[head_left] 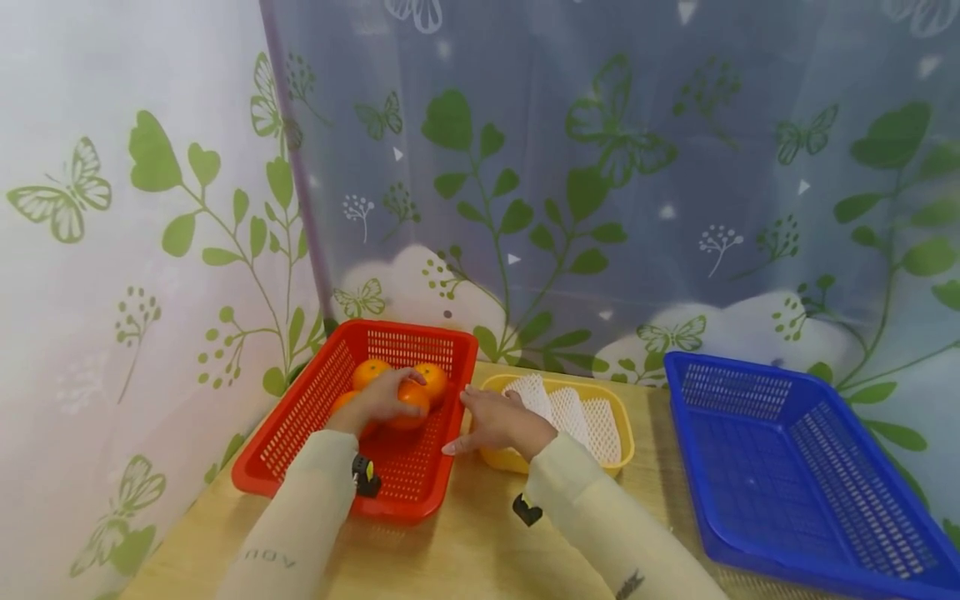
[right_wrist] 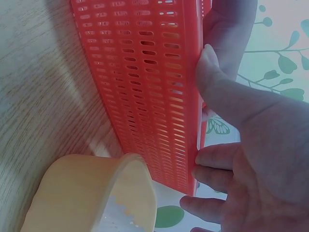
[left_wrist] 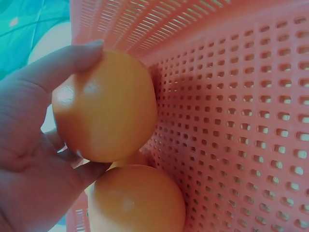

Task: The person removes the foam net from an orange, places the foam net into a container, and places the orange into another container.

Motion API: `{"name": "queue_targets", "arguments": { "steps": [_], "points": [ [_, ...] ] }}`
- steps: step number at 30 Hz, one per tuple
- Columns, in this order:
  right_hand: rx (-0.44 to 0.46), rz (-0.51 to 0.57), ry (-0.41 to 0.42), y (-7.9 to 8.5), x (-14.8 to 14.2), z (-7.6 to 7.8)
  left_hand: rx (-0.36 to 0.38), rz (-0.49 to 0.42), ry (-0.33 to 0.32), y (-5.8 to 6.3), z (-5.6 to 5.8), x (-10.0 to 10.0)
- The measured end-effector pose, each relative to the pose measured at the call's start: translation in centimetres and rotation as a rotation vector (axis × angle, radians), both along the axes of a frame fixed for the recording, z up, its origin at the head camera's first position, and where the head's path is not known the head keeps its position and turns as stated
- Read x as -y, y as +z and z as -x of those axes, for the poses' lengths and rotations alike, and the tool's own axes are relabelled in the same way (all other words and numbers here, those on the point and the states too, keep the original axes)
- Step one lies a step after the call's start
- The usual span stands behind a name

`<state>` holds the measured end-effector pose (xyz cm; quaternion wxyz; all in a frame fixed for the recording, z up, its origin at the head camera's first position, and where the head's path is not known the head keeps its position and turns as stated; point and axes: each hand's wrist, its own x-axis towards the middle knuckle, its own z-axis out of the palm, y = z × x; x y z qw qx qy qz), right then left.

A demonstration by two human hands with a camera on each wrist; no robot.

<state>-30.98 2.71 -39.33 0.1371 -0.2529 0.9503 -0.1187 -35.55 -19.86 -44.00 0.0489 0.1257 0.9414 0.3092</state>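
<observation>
My left hand [head_left: 384, 397] reaches into the red plastic basket [head_left: 438, 487] and grips an orange [left_wrist: 108, 106] between thumb and fingers. Beneath it another orange [left_wrist: 137, 203] lies close to the perforated wall. Other oranges [head_left: 370, 372] sit toward the back of the same basket, partly hidden by the hand. At the basket's right side is my right hand [head_left: 502, 421], its thumb and fingertips touching the outer rim [right_wrist: 194, 121] with the fingers spread and nothing held. That hand hangs partly over the yellow basket [head_left: 627, 429].
White foam net sleeves [head_left: 570, 412] lie in the yellow basket, right of the red one. A large blue basket [head_left: 757, 475] stands at the right of the wooden table [head_left: 480, 542]. A patterned curtain [head_left: 525, 208] hangs behind, and another covers the left side.
</observation>
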Motion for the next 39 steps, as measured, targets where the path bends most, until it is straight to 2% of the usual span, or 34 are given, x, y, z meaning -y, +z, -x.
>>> {"name": "queue_targets", "arguments": {
  "steps": [9, 14, 18, 20, 25, 27, 35, 39],
  "points": [
    [-0.008, 0.014, -0.003, 0.0, 0.0, -0.1, 0.011, 0.14, -0.027, -0.5, 0.0, -0.4],
    [-0.005, 0.012, -0.009, -0.1, 0.2, -0.2, 0.002, 0.154, -0.021, -0.5, -0.3, -0.7],
    [-0.002, 0.004, -0.015, -0.2, 0.3, -0.2, 0.005, 0.135, 0.029, -0.4, -0.5, -1.0],
    [-0.001, -0.002, -0.019, -0.1, 0.4, -0.3, 0.009, 0.089, 0.061, -0.2, -0.4, -1.0],
    [0.0, -0.005, -0.023, 0.0, 0.5, -0.3, -0.042, -0.04, 0.179, 0.2, -0.3, -0.8],
    [-0.001, -0.007, -0.023, 0.0, 0.5, -0.3, -0.077, -0.047, 0.206, 0.4, -0.3, -0.7],
    [0.004, 0.005, -0.031, 0.0, 0.2, -0.1, -0.141, -0.027, 0.277, 0.9, 0.3, -0.8],
    [-0.009, 0.047, -0.022, -0.6, -0.1, 0.1, -0.171, 0.006, 0.286, 1.2, 0.3, -0.9]
  ]
}}
